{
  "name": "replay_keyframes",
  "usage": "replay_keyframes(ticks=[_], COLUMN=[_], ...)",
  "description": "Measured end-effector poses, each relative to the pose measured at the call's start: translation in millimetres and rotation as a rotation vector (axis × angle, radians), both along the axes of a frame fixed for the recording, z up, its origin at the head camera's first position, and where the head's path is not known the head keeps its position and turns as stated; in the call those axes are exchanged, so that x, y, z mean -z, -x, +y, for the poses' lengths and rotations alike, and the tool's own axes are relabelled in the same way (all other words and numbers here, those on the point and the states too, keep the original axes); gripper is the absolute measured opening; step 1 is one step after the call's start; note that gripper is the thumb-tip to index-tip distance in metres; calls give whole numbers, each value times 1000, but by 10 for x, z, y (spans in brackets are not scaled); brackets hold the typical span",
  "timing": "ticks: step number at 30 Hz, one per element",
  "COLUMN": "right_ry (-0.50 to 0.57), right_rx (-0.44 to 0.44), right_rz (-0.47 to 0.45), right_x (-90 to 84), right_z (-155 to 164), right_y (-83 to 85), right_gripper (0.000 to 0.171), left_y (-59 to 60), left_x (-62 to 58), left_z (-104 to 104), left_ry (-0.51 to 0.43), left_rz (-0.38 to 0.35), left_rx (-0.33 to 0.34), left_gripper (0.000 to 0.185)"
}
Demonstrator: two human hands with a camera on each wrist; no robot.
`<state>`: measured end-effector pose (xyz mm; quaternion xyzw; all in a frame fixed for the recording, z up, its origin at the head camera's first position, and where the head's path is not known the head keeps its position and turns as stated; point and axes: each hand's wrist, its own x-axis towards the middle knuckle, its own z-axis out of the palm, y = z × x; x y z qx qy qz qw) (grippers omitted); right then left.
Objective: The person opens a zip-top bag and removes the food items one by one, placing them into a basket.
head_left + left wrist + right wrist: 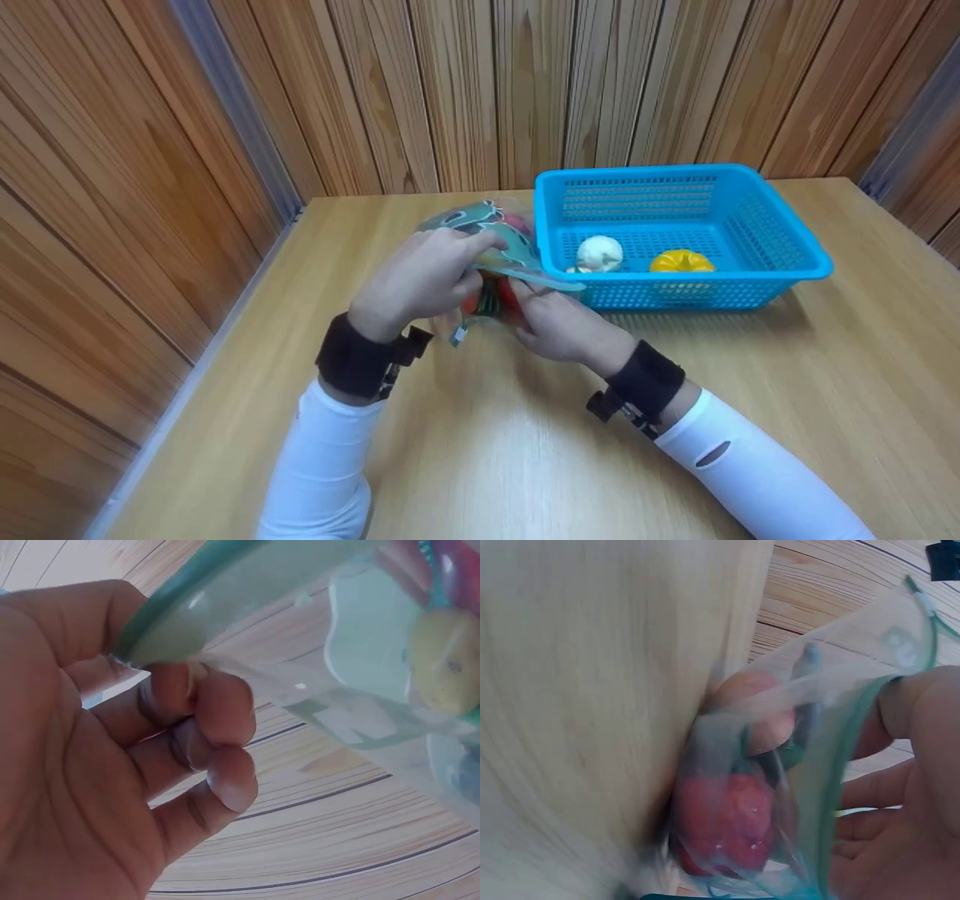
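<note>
My left hand (420, 281) and right hand (559, 326) both pinch the clear printed bag (491, 232), fingers (217, 709) curled, beside the blue basket (787, 240).

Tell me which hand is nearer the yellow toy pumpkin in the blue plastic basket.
Right. The right hand sits just left of the basket, below the pumpkin; the left hand grips the clear printed bag farther left.

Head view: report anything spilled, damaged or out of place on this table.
Nothing stands out. The blue basket sits upright with a white item and a yellow item inside. The left hand and right hand hold a clear bag, intact.
</note>
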<state>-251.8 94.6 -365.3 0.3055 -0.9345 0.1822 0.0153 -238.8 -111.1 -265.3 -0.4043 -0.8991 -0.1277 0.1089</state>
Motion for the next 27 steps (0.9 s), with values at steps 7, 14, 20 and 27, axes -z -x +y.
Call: replay_keyframes(ticks=[7,14,20,27], right_ry=[-6,-122,-83,-84], right_rx=[-38,-17,41,75], right_rz=[58,267,118,90], right_x=[67,142,175,212], right_z=[2,9,11,14], right_y=[54,103,117,146], right_gripper=[93,102,96,93], left_y=[-44,-39,-40,-32], left_x=[-9,1,-6,2], left_z=[-3,-3,11,34], left_ry=[2,-9,6,11], left_rz=[11,5,-23,-23], left_rx=[20,35,36,41], left_gripper=[41,39,37,36])
